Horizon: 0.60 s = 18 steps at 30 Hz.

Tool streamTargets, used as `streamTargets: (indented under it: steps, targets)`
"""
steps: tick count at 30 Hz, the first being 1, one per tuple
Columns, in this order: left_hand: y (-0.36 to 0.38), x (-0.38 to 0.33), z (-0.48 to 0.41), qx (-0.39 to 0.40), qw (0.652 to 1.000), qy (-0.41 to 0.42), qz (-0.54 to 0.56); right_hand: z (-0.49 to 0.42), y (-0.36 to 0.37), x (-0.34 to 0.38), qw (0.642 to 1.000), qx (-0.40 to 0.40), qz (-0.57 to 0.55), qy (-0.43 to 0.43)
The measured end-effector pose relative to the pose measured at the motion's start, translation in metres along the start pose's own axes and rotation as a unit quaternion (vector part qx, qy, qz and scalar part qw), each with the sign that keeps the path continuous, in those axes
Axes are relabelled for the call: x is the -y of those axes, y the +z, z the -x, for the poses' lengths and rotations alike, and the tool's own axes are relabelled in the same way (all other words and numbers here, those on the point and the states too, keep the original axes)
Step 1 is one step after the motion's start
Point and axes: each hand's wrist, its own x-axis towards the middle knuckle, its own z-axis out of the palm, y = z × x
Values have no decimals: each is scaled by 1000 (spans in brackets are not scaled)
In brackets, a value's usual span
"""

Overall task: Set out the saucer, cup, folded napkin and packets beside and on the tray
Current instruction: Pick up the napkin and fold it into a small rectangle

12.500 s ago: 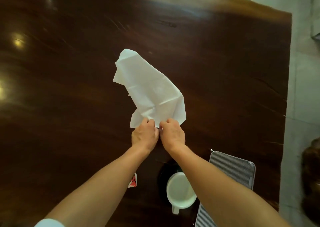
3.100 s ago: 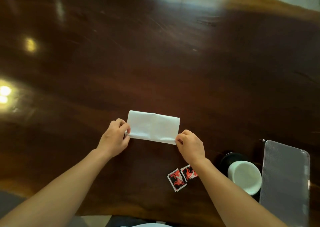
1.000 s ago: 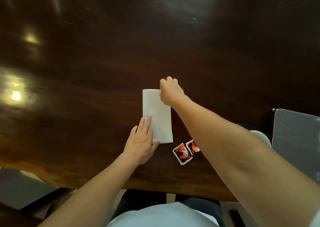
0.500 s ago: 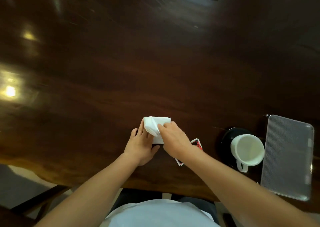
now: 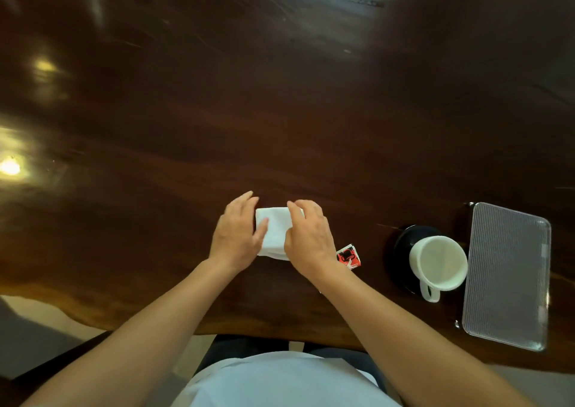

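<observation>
A white napkin (image 5: 275, 233), folded small, lies flat on the dark wooden table (image 5: 280, 95) near its front edge. My left hand (image 5: 237, 232) rests on its left side with fingers spread. My right hand (image 5: 308, 235) presses its right side, fingers flat over the fold. A red and black packet (image 5: 349, 256) peeks out just right of my right wrist; any other packet is hidden. To the right, a white cup (image 5: 438, 265) stands on a black saucer (image 5: 402, 248), handle toward me. A ribbed grey tray (image 5: 510, 274) lies beside them at the far right.
The table's front edge (image 5: 217, 329) runs close below my forearms, with a dark chair frame (image 5: 59, 358) at the lower left. Bright light reflections (image 5: 11, 167) sit on the table's left side.
My right hand has brought the napkin's far end down toward me, folding the long strip in half. Both hands now lie flat on the smaller fold.
</observation>
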Motion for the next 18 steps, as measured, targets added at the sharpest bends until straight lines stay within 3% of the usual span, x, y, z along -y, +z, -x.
streamTargets:
  steps: [4,7,12,14,16,18]
  targets:
    - [28,1,7,145,967,106,-181,-8,31,-7,987,123,83,-68]
    - [47,15,15,208,950,77,-220,-2,53,-36,972,163,150,-80]
    - [46,10,7,248,940,44,-229,-6,55,-54,970,169,165,-55]
    - [40,7,7,237,942,55,-231,-8,51,-54,969,179,160,-57]
    - [34,2,5,161,963,61,-206,-9,40,-51,969,190,151,-55]
    - [29,-1,-1,79,987,-9,-138,-13,28,-44,976,161,143,-27]
